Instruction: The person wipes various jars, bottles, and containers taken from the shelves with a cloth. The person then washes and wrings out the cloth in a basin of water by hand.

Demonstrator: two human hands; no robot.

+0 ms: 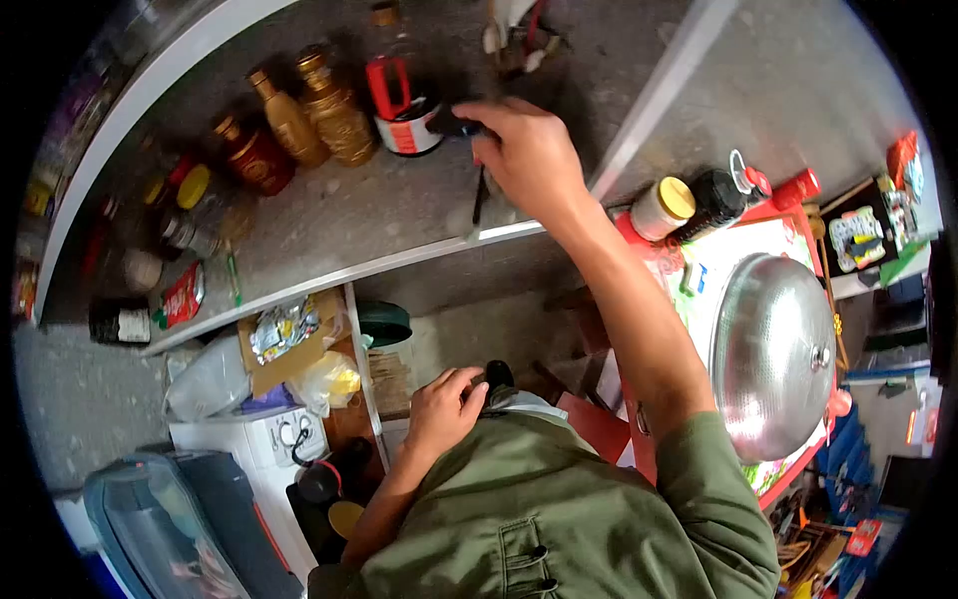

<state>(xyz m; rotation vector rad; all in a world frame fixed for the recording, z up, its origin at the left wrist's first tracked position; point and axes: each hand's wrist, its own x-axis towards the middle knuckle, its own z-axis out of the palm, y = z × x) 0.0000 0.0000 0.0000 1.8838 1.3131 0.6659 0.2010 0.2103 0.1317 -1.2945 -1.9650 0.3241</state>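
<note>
My right hand (527, 155) reaches over the grey shelf (329, 215), its fingers closed on a small black object (454, 123) that is blurred. Just left of that object stands a clear bottle with a red handle and a white and red label (409, 132). A dark thin stick (478, 200) lies on the shelf below the hand. My left hand (446, 407) is held low near my waist, fingers bent and slightly apart, with nothing visible in it. Beside its fingertips is a small black thing (499, 374) that I cannot make out.
Gold bottles (341, 120) and several jars line the shelf to the left. At the right, a large metal lid (773, 357) covers part of a red-edged table, with a yellow-capped jar (663, 208) behind. Below the shelf are a cardboard box (261, 351) and a white appliance (249, 464).
</note>
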